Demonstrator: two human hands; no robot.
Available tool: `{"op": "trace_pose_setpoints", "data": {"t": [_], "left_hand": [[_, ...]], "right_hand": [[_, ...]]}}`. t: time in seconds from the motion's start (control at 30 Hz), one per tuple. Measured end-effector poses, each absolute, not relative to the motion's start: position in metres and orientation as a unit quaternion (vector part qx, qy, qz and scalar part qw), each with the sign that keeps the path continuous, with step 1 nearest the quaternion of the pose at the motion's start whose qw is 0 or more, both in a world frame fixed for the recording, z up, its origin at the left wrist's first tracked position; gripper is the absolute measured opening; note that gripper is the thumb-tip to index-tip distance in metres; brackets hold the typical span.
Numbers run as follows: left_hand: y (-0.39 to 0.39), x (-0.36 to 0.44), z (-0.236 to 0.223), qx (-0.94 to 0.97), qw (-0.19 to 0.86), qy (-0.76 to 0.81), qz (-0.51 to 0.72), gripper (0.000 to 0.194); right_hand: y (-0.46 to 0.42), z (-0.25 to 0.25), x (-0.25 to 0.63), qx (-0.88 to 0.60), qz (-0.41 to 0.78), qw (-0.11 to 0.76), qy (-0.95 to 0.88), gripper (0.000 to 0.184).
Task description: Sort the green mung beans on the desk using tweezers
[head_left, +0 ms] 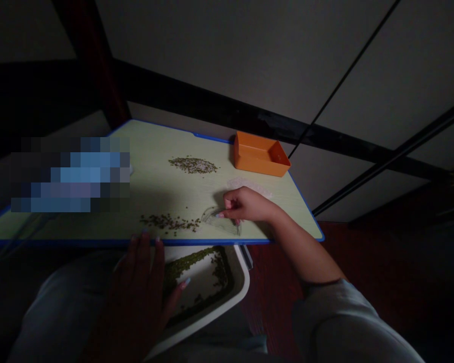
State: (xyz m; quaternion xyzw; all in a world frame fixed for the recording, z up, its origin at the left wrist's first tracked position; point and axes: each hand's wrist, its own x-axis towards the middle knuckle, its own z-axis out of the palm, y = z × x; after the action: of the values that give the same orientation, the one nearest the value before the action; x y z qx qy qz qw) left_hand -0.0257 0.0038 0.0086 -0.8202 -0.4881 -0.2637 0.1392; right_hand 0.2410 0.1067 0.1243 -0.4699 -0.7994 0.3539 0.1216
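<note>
My right hand [245, 204] is closed in a pinch on a clear protractor [221, 223], which stands against the tabletop near its front edge. A loose strip of small dark green and pale grains [170, 222] lies just left of the protractor. My left hand [142, 267] is open, its fingertips at the blue front edge of the table and its thumb stretched over a white tub [242, 272]. Green grains [194, 259] line the inside of this tub, which sits below the table edge.
Toward the back of the table [144, 143] is a mixed grain pile [194, 164]. An orange box [263, 156] stands at the back right corner, with a patch of pale grains [263, 189] in front of it. A blurred blue patch [75, 174] covers the left side.
</note>
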Motion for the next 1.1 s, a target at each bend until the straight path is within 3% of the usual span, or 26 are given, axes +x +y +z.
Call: {"op": "trace_pose_setpoints", "data": {"t": [0.6, 1.1], "left_hand": [[0.004, -0.027, 0.007, -0.82, 0.141, -0.486, -0.268, 0.089], [0.007, -0.025, 0.005, -0.815, 0.164, -0.479, -0.282, 0.085]], "right_hand": [[0.122, 0.14, 0.274, -0.659, 0.136, 0.056, -0.738, 0.028], [0.128, 0.124, 0.25, -0.635, 0.072, 0.153, -0.754, 0.026]]}}
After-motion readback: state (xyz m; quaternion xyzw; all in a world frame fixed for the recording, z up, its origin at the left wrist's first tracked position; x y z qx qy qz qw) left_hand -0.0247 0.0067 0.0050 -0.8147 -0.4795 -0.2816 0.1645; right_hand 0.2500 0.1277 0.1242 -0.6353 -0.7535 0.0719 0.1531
